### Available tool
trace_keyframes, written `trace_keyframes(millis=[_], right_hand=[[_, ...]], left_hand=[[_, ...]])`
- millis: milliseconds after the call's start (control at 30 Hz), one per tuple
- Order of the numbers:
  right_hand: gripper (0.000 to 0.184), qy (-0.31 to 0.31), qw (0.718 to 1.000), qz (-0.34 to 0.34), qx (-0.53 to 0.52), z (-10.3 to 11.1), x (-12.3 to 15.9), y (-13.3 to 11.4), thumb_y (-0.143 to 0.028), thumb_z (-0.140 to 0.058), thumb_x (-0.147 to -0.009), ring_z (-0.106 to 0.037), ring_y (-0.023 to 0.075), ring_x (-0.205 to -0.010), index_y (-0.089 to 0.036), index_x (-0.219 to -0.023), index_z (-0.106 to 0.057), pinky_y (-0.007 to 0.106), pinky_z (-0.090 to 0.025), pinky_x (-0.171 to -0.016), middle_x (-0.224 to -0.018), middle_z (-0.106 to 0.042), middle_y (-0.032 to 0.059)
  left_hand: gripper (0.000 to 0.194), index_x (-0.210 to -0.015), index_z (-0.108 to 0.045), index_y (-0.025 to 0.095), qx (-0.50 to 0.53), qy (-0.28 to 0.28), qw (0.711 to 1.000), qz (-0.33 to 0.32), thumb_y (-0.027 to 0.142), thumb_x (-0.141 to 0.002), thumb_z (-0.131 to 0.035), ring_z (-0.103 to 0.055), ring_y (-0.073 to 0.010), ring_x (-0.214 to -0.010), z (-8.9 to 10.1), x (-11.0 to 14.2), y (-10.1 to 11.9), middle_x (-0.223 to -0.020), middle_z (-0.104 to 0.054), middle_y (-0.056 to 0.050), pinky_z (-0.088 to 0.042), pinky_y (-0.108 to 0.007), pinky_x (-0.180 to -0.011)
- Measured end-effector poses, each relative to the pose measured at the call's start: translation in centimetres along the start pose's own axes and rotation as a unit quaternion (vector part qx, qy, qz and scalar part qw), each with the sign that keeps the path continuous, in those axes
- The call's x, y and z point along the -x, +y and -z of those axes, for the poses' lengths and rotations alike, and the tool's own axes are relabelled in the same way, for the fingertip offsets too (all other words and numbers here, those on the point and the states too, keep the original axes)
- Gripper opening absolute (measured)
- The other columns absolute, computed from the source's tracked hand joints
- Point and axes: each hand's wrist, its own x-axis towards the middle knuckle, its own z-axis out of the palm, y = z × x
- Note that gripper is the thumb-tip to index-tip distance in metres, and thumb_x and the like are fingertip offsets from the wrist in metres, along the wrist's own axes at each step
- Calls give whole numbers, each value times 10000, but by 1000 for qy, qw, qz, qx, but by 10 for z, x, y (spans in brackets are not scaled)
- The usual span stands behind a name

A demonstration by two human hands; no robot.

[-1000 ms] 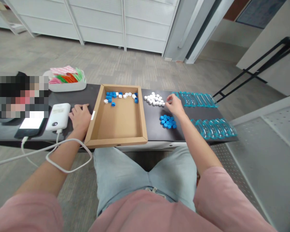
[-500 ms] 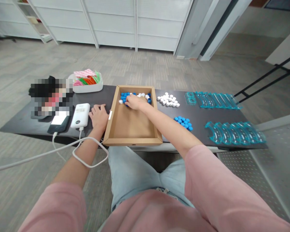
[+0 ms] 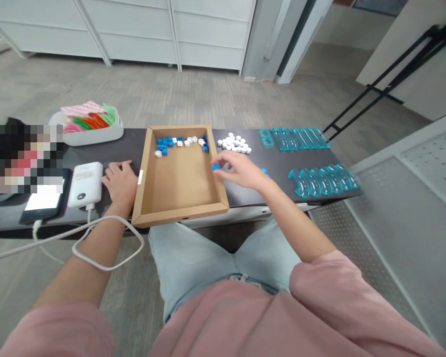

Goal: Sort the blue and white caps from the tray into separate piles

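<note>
Between the thumb and fingers of my right hand (image 3: 236, 167) is a small blue block (image 3: 216, 167), held above the right rim of the cardboard tray (image 3: 141, 191). Inside the tray, blue and white blocks (image 3: 165, 142) lie along the far wall. My left hand (image 3: 121, 183) rests on the table by the tray's left side, its fingers spread. White hexagonal blocks (image 3: 234, 144) form a loose group right of the tray. Of the blue group, only a bit (image 3: 264, 171) shows behind my right hand and wrist.
Two rows of clear teal plastic pieces (image 3: 301, 139) lie on the table's right part. Left stand a white bin (image 3: 96, 136) of colourful strips, a white power bank (image 3: 86, 183) and a phone (image 3: 46, 196). A white cable (image 3: 107, 267) loops over my left forearm.
My right hand has come out of the tray toward the right, with a blue block in its fingers. The view has turned right. My left hand stays beside the tray.
</note>
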Motion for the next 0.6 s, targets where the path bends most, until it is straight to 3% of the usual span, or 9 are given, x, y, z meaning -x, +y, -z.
trace_keyframes(millis=[133, 267, 367, 467, 600], right_hand=[[232, 144, 980, -134, 13, 36, 109, 33, -470, -819, -1033, -791, 299, -916, -302, -1192, -833, 491, -692, -876, -1176, -861, 113], [251, 187, 960, -209, 11, 28, 180, 52, -601, -834, -977, -802, 346, -827, -373, -1082, -833, 561, -701, -766, -1100, -840, 115], [218, 185, 958, -219, 14, 13, 197, 60, -594, -809, -979, -821, 377, -846, -401, -1081, -815, 606, -707, -785, -1099, -823, 123], [255, 198, 955, -222, 14, 2, 195, 64, -557, -774, -981, -835, 369, -878, -395, -1177, -790, 618, -719, -835, -1233, -811, 139], [307, 230, 946, -226, -6, -6, 185, 69, -526, -755, -958, -844, 356, -900, -378, -1225, -733, 588, -713, -787, -1402, -759, 175]], left_hand=[[653, -1654, -648, 70, -1, 12, 1000, 12, 253, -1191, -225, -506, -520, -1538, -1, -1, 1, -1714, -532, -380, -410, -639, -1217], [648, -1624, -665, 75, 1, 8, 1000, 17, 222, -1184, -212, -501, -509, -1530, -1, -3, 1, -1702, -529, -373, -422, -642, -1201], [648, -1641, -667, 90, -4, 8, 1000, 18, 231, -1190, -224, -509, -490, -1509, -2, -5, -1, -1670, -535, -353, -428, -629, -1182], [692, -1699, -645, 89, -5, 3, 1000, 27, 268, -1204, -196, -490, -493, -1560, -2, -5, -1, -1697, -513, -358, -410, -630, -1214], [734, -1770, -600, 84, 8, -23, 999, 44, 283, -1209, -170, -434, -495, -1663, 2, -4, 2, -1810, -451, -339, -334, -618, -1331]])
